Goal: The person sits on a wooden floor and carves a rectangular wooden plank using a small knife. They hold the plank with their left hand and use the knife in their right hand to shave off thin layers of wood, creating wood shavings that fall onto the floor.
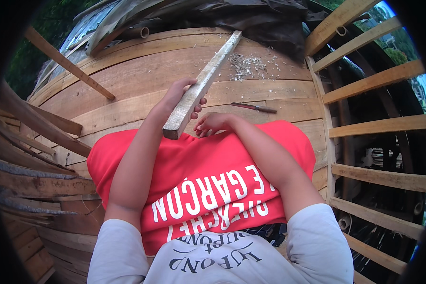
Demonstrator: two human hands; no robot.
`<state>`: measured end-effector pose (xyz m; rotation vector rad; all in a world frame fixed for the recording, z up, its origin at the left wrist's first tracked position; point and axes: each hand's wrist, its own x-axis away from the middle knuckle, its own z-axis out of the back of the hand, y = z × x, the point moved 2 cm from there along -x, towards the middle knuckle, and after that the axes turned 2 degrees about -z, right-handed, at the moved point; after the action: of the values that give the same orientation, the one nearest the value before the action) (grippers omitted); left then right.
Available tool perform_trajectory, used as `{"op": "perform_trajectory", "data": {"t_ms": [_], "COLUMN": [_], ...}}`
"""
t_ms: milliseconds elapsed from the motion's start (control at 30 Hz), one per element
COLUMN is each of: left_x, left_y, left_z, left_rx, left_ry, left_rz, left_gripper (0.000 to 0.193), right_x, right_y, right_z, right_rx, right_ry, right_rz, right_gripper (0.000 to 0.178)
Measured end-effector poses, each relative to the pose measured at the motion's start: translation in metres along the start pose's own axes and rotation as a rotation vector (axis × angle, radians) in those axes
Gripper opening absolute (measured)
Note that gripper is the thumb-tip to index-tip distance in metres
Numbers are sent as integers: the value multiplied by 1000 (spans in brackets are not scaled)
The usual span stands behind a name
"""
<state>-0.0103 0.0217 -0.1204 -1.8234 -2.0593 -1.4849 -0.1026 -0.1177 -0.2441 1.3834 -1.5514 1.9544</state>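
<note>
My left hand (180,97) is wrapped round a long squared wooden batten (206,78). Its rough near end tilts toward my lap, and the far end points away to the upper right, over the plank floor. Just right of the batten's near end, my right hand (213,124) rests above the red cloth (194,161) across my legs. Its fingers are loosely bent and slightly apart, with nothing visible in them. A knife (254,108) with a slim dark blade lies on the planks beyond my right hand.
Pale wood shavings (246,66) are scattered on the plank floor (142,71) near the batten's far end. A slatted wooden railing (378,128) runs along the right. Dark plastic sheeting (270,28) hangs at the back. Wooden posts and beams (42,123) stand on the left.
</note>
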Motion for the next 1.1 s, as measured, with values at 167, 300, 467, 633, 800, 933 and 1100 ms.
{"op": "perform_trajectory", "data": {"t_ms": [167,300,467,633,800,933,1100], "left_x": [4,5,3,12,11,20,42], "left_y": [1,1,2,0,5,6,9], "left_z": [-13,-6,-16,-9,-20,-19,-12], "left_rx": [-7,16,-18,-38,-23,-33,28], "left_ry": [-4,-1,-40,9,-61,-36,-23], "left_rz": [-17,-5,-33,-56,-41,-70,-98], "left_gripper": [48,49,50,48,50,52,49], "right_x": [12,33,45,91,108,99,95], "right_y": [9,11,-2,12,83,86,77], "right_z": [67,56,81,102,139,135,125], "right_rx": [92,-186,103,551,350,403,482], "right_ry": [932,-16,1027,1007,970,894,915], "right_rz": [192,-338,360,-533,-884,-885,-814], "right_gripper": [34,41,52,61,70,61,52]}}
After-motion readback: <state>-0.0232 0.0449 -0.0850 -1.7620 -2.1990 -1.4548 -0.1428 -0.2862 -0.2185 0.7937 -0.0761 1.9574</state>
